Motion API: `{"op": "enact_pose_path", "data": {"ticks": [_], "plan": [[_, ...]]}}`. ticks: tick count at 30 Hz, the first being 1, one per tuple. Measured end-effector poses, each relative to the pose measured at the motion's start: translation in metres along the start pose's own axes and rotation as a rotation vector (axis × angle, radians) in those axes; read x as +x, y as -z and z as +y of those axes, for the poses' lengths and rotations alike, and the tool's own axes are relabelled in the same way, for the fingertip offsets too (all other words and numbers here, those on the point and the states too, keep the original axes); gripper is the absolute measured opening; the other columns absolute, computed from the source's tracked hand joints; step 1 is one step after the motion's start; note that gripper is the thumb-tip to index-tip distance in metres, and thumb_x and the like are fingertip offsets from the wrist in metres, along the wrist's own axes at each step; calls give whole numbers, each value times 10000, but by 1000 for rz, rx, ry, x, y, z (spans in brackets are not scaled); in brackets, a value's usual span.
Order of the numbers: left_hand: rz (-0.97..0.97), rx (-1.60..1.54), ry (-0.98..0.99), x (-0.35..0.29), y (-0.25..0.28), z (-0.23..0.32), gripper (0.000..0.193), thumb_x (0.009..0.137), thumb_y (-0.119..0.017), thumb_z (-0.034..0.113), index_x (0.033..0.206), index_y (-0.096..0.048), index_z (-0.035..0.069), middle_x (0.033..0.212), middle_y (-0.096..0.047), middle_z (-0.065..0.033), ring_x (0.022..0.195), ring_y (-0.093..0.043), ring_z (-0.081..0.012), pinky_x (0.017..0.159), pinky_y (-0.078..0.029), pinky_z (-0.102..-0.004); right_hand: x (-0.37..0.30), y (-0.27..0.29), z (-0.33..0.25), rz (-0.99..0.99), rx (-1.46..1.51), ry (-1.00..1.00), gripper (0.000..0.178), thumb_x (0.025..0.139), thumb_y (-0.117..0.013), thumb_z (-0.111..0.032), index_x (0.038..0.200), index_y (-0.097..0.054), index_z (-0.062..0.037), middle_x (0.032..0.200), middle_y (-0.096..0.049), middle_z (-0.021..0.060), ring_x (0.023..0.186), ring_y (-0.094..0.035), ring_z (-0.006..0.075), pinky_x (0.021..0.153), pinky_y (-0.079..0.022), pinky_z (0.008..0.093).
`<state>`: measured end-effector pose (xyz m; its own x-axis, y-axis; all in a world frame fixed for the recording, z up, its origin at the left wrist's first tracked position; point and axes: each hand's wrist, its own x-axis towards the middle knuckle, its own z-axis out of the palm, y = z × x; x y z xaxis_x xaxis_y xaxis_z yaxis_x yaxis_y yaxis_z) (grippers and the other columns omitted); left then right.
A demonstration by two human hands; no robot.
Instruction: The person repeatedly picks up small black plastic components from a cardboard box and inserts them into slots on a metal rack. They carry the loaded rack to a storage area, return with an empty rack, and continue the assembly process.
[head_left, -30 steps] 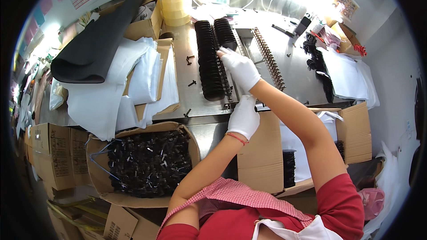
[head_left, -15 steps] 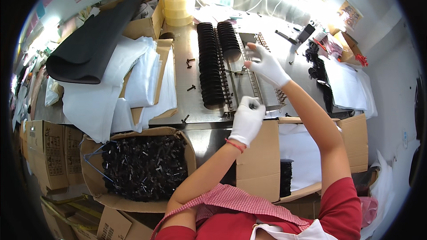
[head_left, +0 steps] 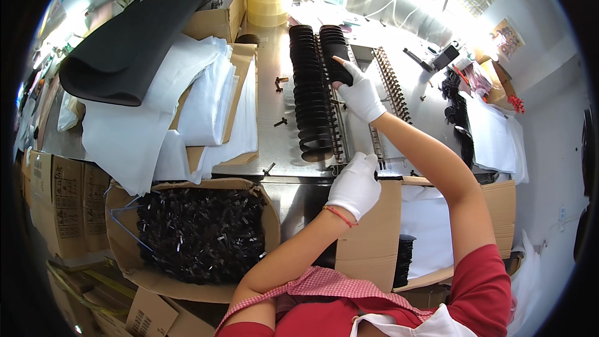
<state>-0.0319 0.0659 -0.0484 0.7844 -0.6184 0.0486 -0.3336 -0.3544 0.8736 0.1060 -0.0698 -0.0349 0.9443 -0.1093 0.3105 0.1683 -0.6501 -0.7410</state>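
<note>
From afar I see the white-gloved right hand (head_left: 357,90), fingers apart, has shifted left to the shorter row of round black discs (head_left: 332,47) on the shiny metal desk (head_left: 267,103), apparently returning work there; the white-gloved left hand's (head_left: 357,186) grip I can't tell.

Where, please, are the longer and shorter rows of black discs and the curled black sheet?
Longer row of black discs (head_left: 309,93): head view, discs midway along.
Shorter row of black discs (head_left: 333,48): head view, middle discs.
Curled black sheet (head_left: 141,37): head view, middle of upper surface.

Right hand (head_left: 362,95) forward (part-spread), left hand (head_left: 355,182) nearer, curled
</note>
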Motion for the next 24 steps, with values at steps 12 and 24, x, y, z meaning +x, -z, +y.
{"op": "enact_pose_path", "data": {"ticks": [12,24], "plan": [[126,-539,169,3,7,5,410,947,-635,186,1298,-447,85,1100,-602,-134,924,-662,-289,862,-537,-396,-1,35,-57,163,-154,114,425,871,-529,64,1263,-634,-61,1120,-709,121,907,-687,179,850,-528,275],[135,-1218,442,28,29,28,185,922,-687,115,1057,-563,92,859,-615,-9,696,-595,-85,562,-513,-257,-16,85,-28,-62,24,-110,364,1015,-563,-297,1162,-662,21,1087,-691,86,1033,-620,137,919,-486,287]]}}
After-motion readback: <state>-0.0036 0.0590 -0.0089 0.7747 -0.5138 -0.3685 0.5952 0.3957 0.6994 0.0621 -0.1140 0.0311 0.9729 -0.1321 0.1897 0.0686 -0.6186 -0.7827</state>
